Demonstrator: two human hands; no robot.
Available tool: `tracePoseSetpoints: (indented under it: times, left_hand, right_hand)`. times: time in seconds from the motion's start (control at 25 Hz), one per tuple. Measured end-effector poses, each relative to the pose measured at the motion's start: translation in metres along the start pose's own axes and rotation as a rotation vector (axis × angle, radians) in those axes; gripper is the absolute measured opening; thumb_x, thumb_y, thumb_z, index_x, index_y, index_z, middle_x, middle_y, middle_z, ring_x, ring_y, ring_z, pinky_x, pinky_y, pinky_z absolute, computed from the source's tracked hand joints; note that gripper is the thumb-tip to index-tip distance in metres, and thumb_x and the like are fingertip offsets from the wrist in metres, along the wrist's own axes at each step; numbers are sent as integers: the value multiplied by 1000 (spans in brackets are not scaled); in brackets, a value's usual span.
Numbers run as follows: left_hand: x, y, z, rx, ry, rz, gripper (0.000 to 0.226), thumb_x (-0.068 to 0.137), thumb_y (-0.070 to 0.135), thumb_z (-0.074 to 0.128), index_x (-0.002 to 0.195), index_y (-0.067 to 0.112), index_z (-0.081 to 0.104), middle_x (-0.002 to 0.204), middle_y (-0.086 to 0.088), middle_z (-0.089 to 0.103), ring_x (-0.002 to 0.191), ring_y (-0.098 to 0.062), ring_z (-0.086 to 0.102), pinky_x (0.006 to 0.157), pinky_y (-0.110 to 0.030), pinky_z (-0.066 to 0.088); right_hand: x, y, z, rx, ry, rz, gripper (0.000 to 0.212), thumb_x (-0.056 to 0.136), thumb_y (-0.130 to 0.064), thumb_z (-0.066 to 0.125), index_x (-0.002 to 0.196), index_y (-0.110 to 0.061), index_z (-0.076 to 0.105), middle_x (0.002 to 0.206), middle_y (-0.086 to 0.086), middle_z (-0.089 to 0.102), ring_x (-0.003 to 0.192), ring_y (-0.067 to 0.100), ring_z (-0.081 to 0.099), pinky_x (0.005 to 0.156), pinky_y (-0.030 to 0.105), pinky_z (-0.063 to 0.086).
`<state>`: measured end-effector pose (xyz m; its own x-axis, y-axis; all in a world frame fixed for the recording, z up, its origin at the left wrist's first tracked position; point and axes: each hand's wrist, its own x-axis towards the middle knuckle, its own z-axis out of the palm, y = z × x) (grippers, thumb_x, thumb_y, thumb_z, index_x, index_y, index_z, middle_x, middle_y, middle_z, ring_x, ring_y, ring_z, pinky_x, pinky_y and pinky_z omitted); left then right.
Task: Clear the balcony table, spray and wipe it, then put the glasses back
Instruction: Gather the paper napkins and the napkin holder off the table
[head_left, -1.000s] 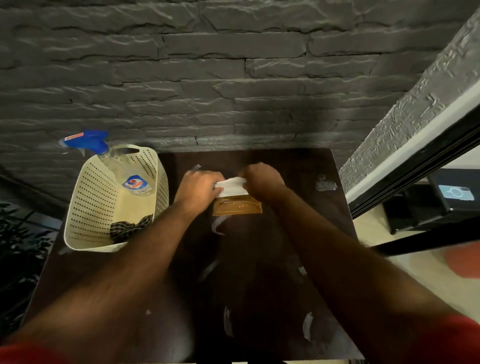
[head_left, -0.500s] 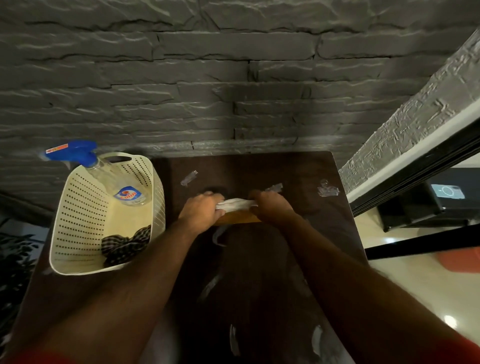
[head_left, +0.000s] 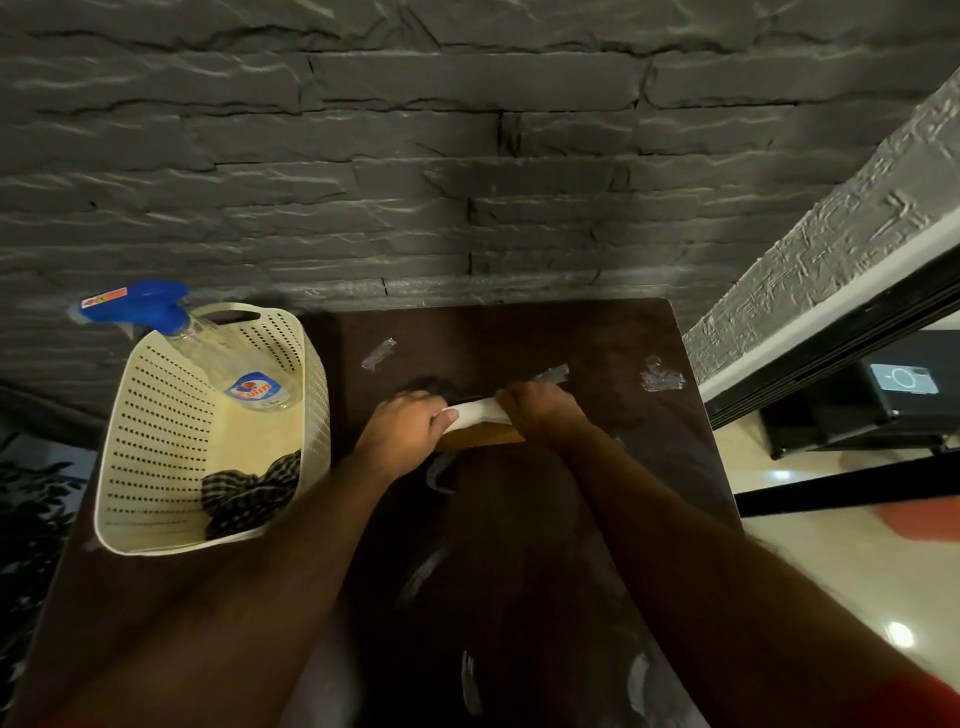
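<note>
— So, what's the biggest thing in view?
— Behind everything, a dark grey stone-brick wall (head_left: 467, 156). Against it stands the bench (head_left: 519, 519), a dark brown, glossy square top with pale smears and bits of crumpled clear film stuck to it, one near the far right corner (head_left: 660, 375).

— And on the bench?
— At its left side sits a cream perforated basket (head_left: 156, 441). A clear spray bottle (head_left: 223, 358) with a blue trigger head leans in its far end, the head poking out over the rim; a dark checked cloth (head_left: 249, 493) lies bunched in the near end.

— Where are the hands?
— Both are over the middle of the bench, towards the wall. Between them is a white tissue (head_left: 478, 411), pulled into a narrow band. The left hand (head_left: 402, 434) has its fingers curled around the tissue's left end, thumb on top. The right hand (head_left: 540, 410) grips the right end, fingers clamped over it.

— Anything beneath?
— A small tan, flat piece (head_left: 483, 436) lies on the bench just under the tissue, mostly hidden by the hands; I can't tell what it is.
</note>
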<state>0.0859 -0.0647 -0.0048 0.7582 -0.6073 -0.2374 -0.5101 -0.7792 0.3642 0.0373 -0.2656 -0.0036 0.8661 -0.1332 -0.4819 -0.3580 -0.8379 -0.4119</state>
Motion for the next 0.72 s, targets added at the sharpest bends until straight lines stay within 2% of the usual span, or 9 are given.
tracePoseSetpoints:
  times: [0.08, 0.16, 0.28, 0.36, 0.44, 0.52, 0.6, 0.64, 0.72]
  left_hand:
    - [-2, 0, 4, -31, -41, -78, 33, 101, 37, 32, 103, 18, 59, 102, -1, 59, 99, -19, 54, 82, -35, 38]
    - [0, 1, 6, -53, -67, -161, 34, 101, 37, 30, 103, 19, 59, 104, -2, 60, 101, -19, 54, 85, -37, 39]
    - [6, 2, 8, -42, -70, -275, 31, 98, 38, 33, 103, 22, 59, 104, -4, 63, 98, -21, 57, 84, -38, 40]
    - [6, -1, 8, -63, 47, -296, 24, 94, 38, 41, 105, 25, 58, 104, -2, 64, 99, -23, 59, 84, -38, 42]
    - [5, -1, 5, -95, 211, -215, 25, 90, 35, 49, 111, 25, 59, 108, 0, 62, 103, -23, 58, 87, -39, 44]
    - [1, 3, 1, -23, 290, -39, 33, 89, 43, 53, 117, 26, 60, 115, 3, 60, 110, -21, 54, 90, -40, 42]
    - [-5, 8, -1, 144, 232, 73, 48, 84, 56, 58, 124, 30, 58, 122, 7, 58, 114, -18, 51, 91, -38, 38]
    - [-6, 9, 0, 229, 172, 81, 54, 82, 58, 59, 129, 32, 54, 125, 8, 57, 116, -17, 49, 91, -37, 36]
    - [-6, 4, 6, 320, 105, 55, 52, 85, 51, 58, 134, 35, 49, 127, 10, 56, 117, -15, 48, 92, -34, 32]
  right_hand:
    - [6, 0, -1, -42, -79, 49, 34, 100, -39, 38, 111, -16, 62, 107, 8, 64, 95, 23, 61, 91, 43, 50]
    - [13, 2, 1, -91, -110, 100, 27, 97, -37, 44, 105, -16, 60, 105, 9, 64, 92, 22, 61, 92, 46, 52]
    - [17, 7, 3, -72, -39, 144, 27, 95, -39, 49, 103, -17, 61, 100, 7, 65, 88, 21, 62, 89, 46, 53]
    - [14, 10, 2, -31, 40, 144, 28, 95, -41, 49, 106, -17, 61, 98, 4, 64, 88, 20, 61, 87, 44, 52]
    - [10, 10, -4, 19, 184, 64, 27, 95, -39, 50, 105, -18, 61, 99, 4, 63, 86, 19, 59, 82, 40, 52]
    - [4, 10, -11, -2, 285, -130, 29, 92, -45, 53, 101, -20, 63, 100, 4, 64, 87, 20, 60, 75, 37, 52]
    - [-2, 7, -15, -122, 199, -293, 38, 86, -54, 59, 106, -23, 64, 107, 2, 64, 97, 21, 60, 79, 37, 50]
    - [-4, 5, -14, -212, 131, -321, 40, 85, -53, 62, 113, -25, 63, 113, 2, 64, 103, 21, 59, 84, 38, 50]
    - [-3, 5, -9, -327, 64, -308, 37, 90, -38, 62, 124, -25, 59, 122, 3, 64, 112, 23, 58, 92, 38, 48]
